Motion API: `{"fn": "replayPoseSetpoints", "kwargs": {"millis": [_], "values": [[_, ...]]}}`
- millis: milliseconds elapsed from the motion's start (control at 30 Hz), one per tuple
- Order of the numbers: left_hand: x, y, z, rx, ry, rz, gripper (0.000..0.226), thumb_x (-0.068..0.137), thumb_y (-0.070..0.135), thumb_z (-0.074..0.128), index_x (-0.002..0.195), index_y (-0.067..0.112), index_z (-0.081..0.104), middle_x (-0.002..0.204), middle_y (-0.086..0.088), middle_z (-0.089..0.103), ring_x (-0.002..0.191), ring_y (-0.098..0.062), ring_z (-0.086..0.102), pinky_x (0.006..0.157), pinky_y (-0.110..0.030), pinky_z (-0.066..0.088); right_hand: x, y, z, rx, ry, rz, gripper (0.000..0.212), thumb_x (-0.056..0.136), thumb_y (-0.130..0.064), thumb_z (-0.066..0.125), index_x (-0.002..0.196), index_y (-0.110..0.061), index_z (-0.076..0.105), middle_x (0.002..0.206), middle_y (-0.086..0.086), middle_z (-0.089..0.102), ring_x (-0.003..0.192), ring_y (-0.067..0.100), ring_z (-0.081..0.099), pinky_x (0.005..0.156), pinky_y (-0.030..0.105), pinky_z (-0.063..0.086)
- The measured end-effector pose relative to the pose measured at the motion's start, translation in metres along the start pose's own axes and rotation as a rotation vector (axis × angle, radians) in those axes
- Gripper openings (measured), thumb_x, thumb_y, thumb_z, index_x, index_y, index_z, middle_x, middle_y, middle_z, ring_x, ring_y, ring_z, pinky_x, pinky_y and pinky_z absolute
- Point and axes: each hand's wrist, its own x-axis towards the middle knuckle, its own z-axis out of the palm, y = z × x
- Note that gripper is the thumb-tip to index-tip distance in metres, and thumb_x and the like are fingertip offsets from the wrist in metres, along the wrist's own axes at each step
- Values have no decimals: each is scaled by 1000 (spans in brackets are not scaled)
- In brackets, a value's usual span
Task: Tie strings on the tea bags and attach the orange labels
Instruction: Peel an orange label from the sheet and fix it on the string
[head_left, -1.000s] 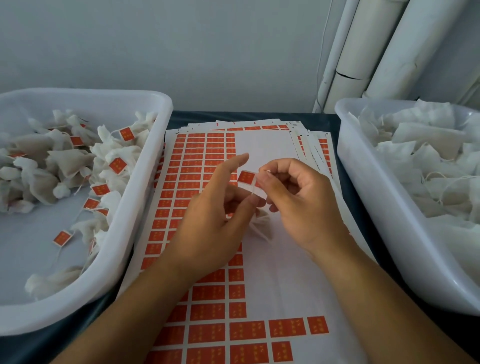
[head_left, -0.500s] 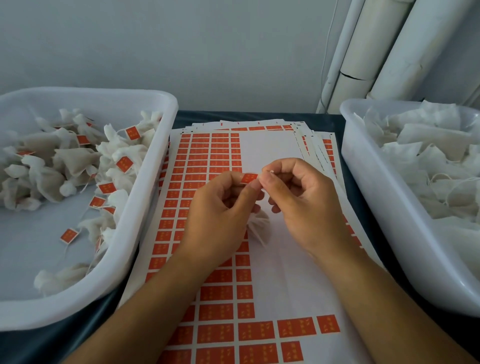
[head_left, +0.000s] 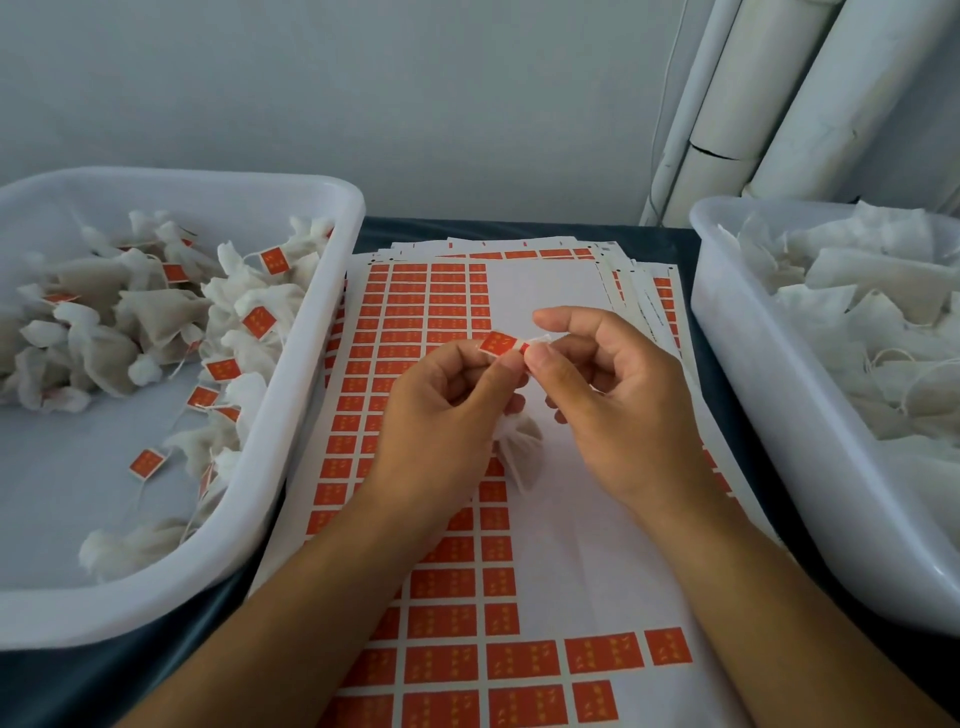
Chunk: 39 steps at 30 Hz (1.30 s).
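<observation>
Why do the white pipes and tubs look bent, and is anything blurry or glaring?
Head view: the wide lens bows the pipes and the tubs' rims near the edges; light is soft and even, with no glare and only faint shadows; the label between the hands is fairly sharp, its print unreadable.

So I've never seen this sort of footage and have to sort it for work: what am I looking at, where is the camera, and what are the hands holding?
There is no machine here. A person wears a camera on the head, looking forward and down at their own two bare hands. The left hand and right hand together pinch one orange label, and a tea bag hangs just below, between them. Underneath lie label sheets, many labels already peeled off. The left tub holds tea bags with orange labels attached; the right tub holds white tea bags with loose strings and no labels showing.
</observation>
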Motion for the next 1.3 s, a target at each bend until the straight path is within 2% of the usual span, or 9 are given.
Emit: {"fn": "replayPoseSetpoints", "kwargs": {"millis": [167,300,433,533,733,867,1033,1200,1300], "values": [[0,0,0,2,-11,25,22,93,39,62,91,19,69,77,6,73,71,-8,71,63,-11,52,1,2,1,15,-47,20,15,96,-38,66,108,-46,66,93,-24,72,92,0,70,77,23,62],[1,0,-1,148,-37,134,21,94,41,60,94,21,68,77,11,70,74,-7,70,63,-12,53,1,2,1,19,-80,54,9,97,-39,64,96,-48,66,95,-27,71,93,-1,68,74,19,61],[1,-2,-1,249,-45,161,16,95,41,58,93,26,64,76,17,68,73,-4,68,57,-9,48,1,3,2,27,-91,103,6,98,-41,63,95,-43,67,101,-29,68,98,3,67,83,31,63],[1,-2,-1,266,-43,172,12,97,36,60,93,25,63,75,16,68,70,-5,69,56,-10,48,1,3,2,40,-95,117,7,99,-39,62,95,-39,68,98,-26,70,99,4,67,89,36,61],[0,0,-1,240,-21,204,7,94,31,69,92,27,64,75,11,70,69,-14,70,56,-18,55,2,1,-2,80,-93,104,9,100,-30,63,97,-27,72,91,-15,73,92,7,70,82,30,63],[0,2,-2,207,-70,168,18,92,28,71,108,27,63,76,14,71,64,-8,69,52,-11,48,4,2,-7,76,-85,127,10,99,-30,65,92,-29,72,87,-15,73,89,7,70,77,26,63],[-1,3,-2,224,-95,161,26,92,26,72,108,36,54,74,17,70,63,-6,68,51,-10,48,6,2,-10,80,-76,140,10,99,-32,64,92,-30,70,87,-18,73,88,4,71,70,17,59],[-1,3,-1,199,-64,184,25,90,28,72,108,35,55,74,17,71,64,-6,69,52,-10,48,4,2,-7,46,-86,128,11,99,-35,64,100,-28,72,87,-14,75,87,5,72,74,20,61],[-1,2,-1,194,-49,175,23,90,30,73,108,32,59,76,16,73,65,-6,70,52,-10,49,3,2,-7,62,-76,121,7,98,-34,66,98,-30,72,88,-16,75,88,5,72,76,21,62]]}}
